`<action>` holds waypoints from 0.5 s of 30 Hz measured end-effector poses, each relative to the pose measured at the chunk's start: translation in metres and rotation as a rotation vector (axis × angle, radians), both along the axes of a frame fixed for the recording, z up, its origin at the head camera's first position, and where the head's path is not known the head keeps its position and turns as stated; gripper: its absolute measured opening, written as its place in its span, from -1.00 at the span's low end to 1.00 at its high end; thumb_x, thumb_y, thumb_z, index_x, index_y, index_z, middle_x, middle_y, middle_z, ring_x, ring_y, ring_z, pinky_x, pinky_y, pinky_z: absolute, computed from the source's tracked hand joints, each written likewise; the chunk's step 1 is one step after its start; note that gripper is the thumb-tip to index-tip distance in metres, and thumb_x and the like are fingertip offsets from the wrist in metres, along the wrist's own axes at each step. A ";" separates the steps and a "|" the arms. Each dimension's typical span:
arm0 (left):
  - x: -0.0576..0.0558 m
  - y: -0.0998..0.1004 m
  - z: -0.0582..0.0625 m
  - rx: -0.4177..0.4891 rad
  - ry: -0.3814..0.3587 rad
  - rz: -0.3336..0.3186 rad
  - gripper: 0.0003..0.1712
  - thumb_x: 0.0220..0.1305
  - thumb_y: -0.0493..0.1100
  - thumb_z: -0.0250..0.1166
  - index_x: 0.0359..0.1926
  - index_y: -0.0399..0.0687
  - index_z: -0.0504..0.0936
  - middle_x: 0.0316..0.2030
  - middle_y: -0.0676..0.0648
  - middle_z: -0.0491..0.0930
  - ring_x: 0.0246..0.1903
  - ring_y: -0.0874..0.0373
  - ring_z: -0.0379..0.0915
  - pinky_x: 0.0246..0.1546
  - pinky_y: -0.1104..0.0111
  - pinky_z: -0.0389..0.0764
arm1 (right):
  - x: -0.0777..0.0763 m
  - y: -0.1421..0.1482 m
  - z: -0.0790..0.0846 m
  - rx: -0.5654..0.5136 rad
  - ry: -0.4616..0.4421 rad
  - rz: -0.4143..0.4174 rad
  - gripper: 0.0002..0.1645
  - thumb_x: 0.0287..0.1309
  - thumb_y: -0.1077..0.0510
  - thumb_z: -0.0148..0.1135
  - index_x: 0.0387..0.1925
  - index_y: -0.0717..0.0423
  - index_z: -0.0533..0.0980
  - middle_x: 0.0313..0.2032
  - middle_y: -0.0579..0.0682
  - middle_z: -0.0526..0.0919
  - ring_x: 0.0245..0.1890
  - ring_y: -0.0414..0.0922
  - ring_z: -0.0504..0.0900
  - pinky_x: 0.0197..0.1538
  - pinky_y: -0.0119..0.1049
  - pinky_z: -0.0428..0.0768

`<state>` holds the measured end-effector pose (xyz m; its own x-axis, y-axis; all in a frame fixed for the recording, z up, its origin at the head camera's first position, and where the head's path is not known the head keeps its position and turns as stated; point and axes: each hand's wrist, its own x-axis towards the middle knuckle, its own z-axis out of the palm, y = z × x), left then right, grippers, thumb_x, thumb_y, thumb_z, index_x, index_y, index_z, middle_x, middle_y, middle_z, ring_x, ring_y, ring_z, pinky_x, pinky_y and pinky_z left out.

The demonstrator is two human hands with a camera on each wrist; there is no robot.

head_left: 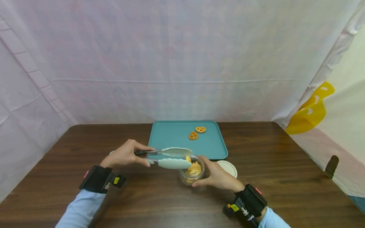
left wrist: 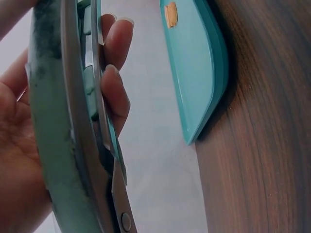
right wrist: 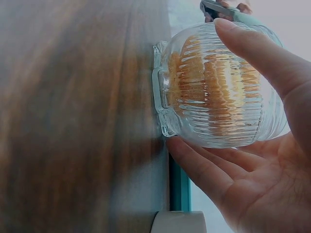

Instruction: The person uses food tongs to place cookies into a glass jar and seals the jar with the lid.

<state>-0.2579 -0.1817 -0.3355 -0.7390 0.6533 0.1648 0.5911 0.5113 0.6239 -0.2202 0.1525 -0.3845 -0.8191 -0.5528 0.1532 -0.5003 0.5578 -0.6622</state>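
Note:
My left hand grips a pair of tongs with pale mint tips and metal arms, seen close up in the left wrist view. The tips reach over the mouth of a ribbed glass jar, with a golden snack piece right at their ends. More golden snacks fill the jar. With thumb and fingers around its side, my right hand holds the jar upright on the table. Two pretzels lie on the blue tray: one pretzel farther back, another pretzel nearer.
A round whitish lid lies on the wooden table just right of the jar, partly behind my right hand. The tray stands at the table's back edge, before a pale cloth curtain. A yellow piece hangs at the right.

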 end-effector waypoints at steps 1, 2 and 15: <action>0.000 0.000 0.000 0.000 -0.001 -0.001 -0.34 -0.16 0.05 0.40 0.01 -0.16 0.55 -0.18 -0.15 0.61 -0.59 0.36 0.19 -0.53 0.47 0.29 | 0.000 0.000 0.000 -0.002 -0.004 0.001 0.03 -0.29 -0.25 0.36 0.23 -0.01 0.16 0.02 -0.04 0.48 -0.02 -0.17 0.47 -0.01 -0.21 0.42; 0.000 0.000 -0.001 0.002 -0.008 0.000 -0.33 -0.16 0.05 0.40 0.02 -0.16 0.54 -0.16 -0.16 0.60 -0.57 0.36 0.25 -0.51 0.47 0.33 | 0.000 0.000 0.000 -0.004 -0.007 0.002 0.03 -0.29 -0.25 0.36 0.23 -0.01 0.16 0.02 -0.05 0.48 -0.02 -0.17 0.47 -0.02 -0.22 0.43; 0.000 0.002 -0.002 0.066 -0.156 -0.016 -0.26 -0.16 0.02 0.42 0.09 -0.15 0.47 -0.01 -0.21 0.50 -0.23 0.18 0.55 -0.25 0.43 0.53 | -0.001 0.002 -0.001 -0.010 -0.008 0.025 -0.02 -0.23 -0.21 0.34 0.23 -0.01 0.15 0.02 -0.01 0.47 -0.02 -0.11 0.47 -0.06 -0.23 0.44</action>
